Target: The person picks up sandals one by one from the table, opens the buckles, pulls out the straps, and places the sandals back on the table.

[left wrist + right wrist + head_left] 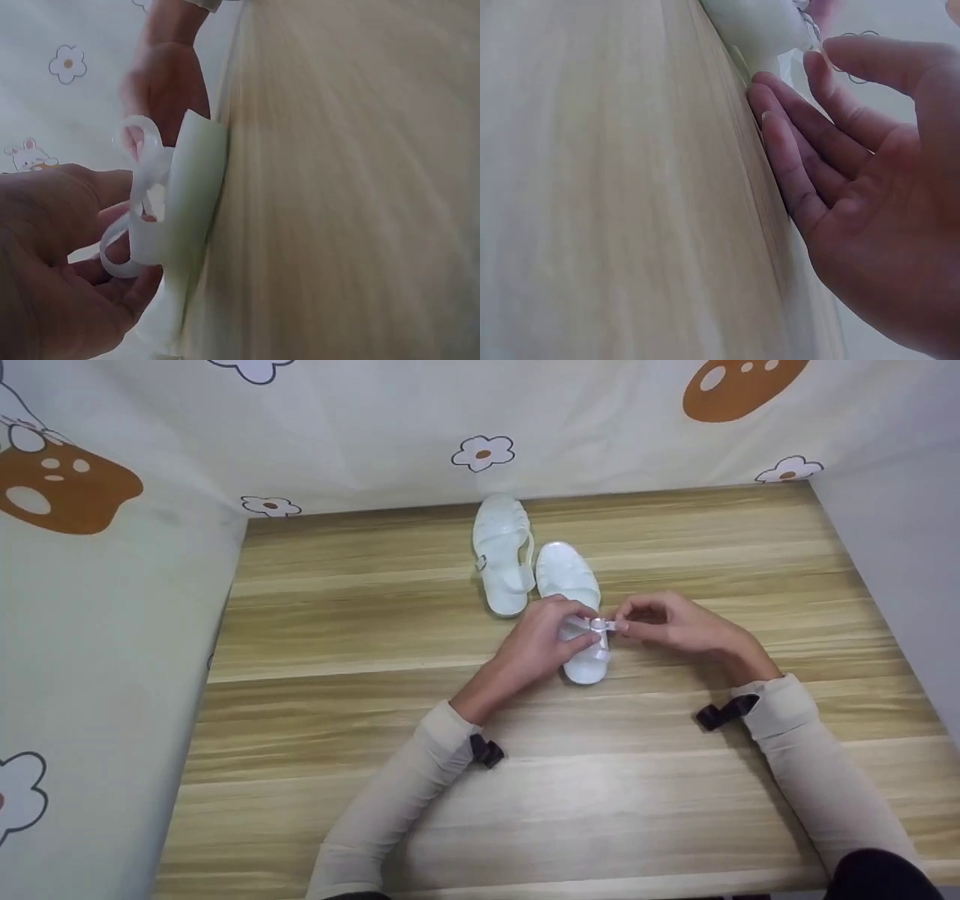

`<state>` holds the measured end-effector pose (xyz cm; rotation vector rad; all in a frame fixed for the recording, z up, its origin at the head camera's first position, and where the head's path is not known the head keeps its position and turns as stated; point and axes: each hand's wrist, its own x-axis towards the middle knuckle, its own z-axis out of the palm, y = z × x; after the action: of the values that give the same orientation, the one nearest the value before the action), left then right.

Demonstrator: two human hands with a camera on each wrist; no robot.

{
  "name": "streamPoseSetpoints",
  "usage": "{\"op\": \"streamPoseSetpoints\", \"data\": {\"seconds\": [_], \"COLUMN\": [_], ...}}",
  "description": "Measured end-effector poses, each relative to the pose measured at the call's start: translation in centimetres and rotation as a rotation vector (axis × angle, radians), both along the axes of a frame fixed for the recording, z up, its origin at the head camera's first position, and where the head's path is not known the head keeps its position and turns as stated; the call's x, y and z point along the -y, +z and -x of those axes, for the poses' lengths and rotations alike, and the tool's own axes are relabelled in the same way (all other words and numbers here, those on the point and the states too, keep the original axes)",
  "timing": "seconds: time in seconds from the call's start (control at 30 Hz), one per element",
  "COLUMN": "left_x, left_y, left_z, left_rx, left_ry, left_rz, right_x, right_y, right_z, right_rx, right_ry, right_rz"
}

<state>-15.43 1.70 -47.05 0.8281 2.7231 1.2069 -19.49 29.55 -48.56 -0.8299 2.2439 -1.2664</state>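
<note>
White translucent plastic forms both sandals on the wooden tabletop [337, 720]. Reference landmark: the near sandal [574, 577], lying flat at the table's centre.

Left of it, just beside its toe and set slightly farther back, lies the second sandal [501, 556], untouched. The left hand [536, 645] comes in from the near left; its curled fingers pinch the ankle strap [139, 202] over the heel. At the strap's right end sits a small buckle [598, 624]. The right hand [679, 624] meets it there, thumb and forefinger apparently pinching the strap end, the remaining fingers lying loosely straight against the tabletop beside the sole.

Handling judgement: the sandal appears light. The strap bends into loops under finger pressure, so it is soft; the sole holds its shape. The smooth plastic may slip. Hold at the strap close to the buckle, steadying the heel.

Surface: pale wood-grain laminate, flat and smooth. Surroundings: cream fabric [112, 585] printed with flowers and brown shapes stands behind and left of the landmark; a plain pale wall [900, 532] stands right.
</note>
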Motion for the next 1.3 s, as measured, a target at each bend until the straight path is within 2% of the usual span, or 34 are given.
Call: {"op": "streamPoseSetpoints", "data": {"seconds": [0.23,0.43,0.67,0.97,1.1,1.3], "left_x": [0.1,0.0,0.0,0.2,0.1,-0.1], "left_y": [-0.5,-0.5,-0.7,-0.5,-0.4,-0.5], "left_z": [0.3,0.2,0.0,-0.2,-0.3,-0.5], "left_rx": [-0.038,-0.064,-0.088,-0.140,-0.148,-0.138], "left_ry": [0.005,-0.012,-0.045,-0.037,-0.047,-0.055], "left_rz": [-0.042,-0.050,-0.037,0.005,0.015,0.007], "right_x": [0.4,0.6,0.7,0.6,0.5,0.8], "right_y": [-0.5,-0.9,-1.2,-1.3,-1.2,-1.3], "right_z": [0.0,-0.4,-0.4,-0.5,-0.7,-0.9], "right_rx": [0.030,0.030,0.025,0.082,0.103,0.097], "right_ry": [0.028,0.015,0.049,0.002,-0.026,-0.019], "right_rz": [0.091,0.110,0.119,0.136,0.141,0.152]}}
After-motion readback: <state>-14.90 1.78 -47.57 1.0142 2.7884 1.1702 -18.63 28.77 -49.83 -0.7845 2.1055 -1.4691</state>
